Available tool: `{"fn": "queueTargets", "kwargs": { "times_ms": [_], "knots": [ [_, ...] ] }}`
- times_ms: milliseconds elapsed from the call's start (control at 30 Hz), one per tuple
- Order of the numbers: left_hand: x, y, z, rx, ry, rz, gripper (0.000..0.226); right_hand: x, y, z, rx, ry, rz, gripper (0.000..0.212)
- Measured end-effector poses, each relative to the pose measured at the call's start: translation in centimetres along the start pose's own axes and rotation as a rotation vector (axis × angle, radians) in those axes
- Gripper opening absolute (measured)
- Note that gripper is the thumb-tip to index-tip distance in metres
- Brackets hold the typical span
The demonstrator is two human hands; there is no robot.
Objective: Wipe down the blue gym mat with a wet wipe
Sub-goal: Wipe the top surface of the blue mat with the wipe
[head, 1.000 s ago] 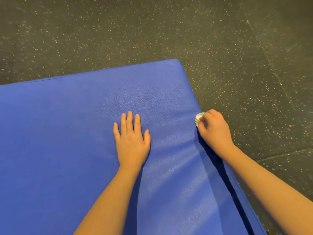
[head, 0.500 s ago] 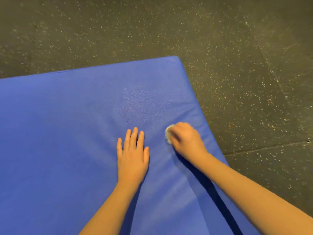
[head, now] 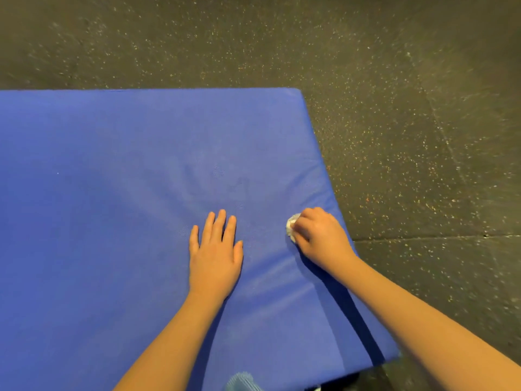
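One blue padded gym mat [head: 127, 193] is lying on the dark speckled rubber floor [head: 423, 136], being wiped.
The left hand [head: 215, 255] is pressing flat with its grip open, likely steadying the mat. The right hand [head: 321, 235] is closing its grip round the single balled white wet wipe [head: 291, 225], holding it against the mat's right edge.

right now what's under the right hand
A bunched white wet wipe pokes out from under the right hand, on the blue mat. The rest of it is hidden by the hand.
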State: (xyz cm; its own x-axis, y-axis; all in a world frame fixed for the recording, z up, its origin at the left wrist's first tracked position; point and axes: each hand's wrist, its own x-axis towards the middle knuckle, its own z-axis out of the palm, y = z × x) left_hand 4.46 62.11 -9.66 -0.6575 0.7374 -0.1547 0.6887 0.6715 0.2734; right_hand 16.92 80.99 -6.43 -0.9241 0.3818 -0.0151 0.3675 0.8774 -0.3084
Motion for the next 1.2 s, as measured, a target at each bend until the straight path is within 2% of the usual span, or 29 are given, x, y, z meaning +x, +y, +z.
{"fn": "queueTargets", "kwargs": {
  "times_ms": [67,133,200,267,333,467,500,667,800,967,1100,1200],
  "knots": [
    [0.1,0.2,0.1,0.006,0.007,-0.009,0.055,0.3,1.4,-0.3,-0.03,0.159,0.205,0.015],
    [-0.1,0.7,-0.2,-0.013,-0.039,-0.044,0.051,-0.4,0.9,-0.1,-0.004,0.233,0.275,0.014],
    [-0.5,1.6,-0.6,-0.007,-0.109,-0.087,0.056,-2.5,-0.8,0.3,0.048,0.176,0.147,0.013],
    [-1.7,2.5,-0.3,0.002,-0.125,-0.094,0.061,-4.9,-1.4,0.1,0.073,0.028,0.002,0.013],
    [-2.8,2.8,0.3,-0.021,-0.079,-0.084,0.061,-4.8,0.4,-0.6,0.037,-0.047,-0.011,0.014],
    [-3.1,2.6,0.7,-0.037,-0.026,-0.084,0.064,-1.8,4.3,-1.4,0.013,0.063,0.33,0.012],
    [-3.0,2.6,0.6,-0.043,-0.033,-0.082,0.061,-1.6,4.3,-1.4,0.017,0.056,0.358,0.011],
    [-3.2,2.7,0.7,-0.062,0.0,-0.09,0.059,-7.5,1.4,-1.6,0.019,0.016,0.186,0.01],
    [-3.2,2.8,0.7,-0.053,-0.016,-0.098,0.059,-10.6,1.6,-2.3,0.05,-0.06,0.123,0.01],
    [-3.3,2.9,0.4,-0.035,-0.048,-0.113,0.06,-7.3,3.4,-1.8,0.054,0.033,0.348,0.008],
    [-4.1,3.1,0.2,-0.062,-0.045,-0.107,0.059,-12.2,1.3,-2.2,0.054,0.023,0.252,0.014],
    [-4.2,3.0,0.4,-0.067,-0.023,-0.106,0.059,-16.6,0.6,-2.6,0.129,0.031,0.234,0.008]
  ]
}}
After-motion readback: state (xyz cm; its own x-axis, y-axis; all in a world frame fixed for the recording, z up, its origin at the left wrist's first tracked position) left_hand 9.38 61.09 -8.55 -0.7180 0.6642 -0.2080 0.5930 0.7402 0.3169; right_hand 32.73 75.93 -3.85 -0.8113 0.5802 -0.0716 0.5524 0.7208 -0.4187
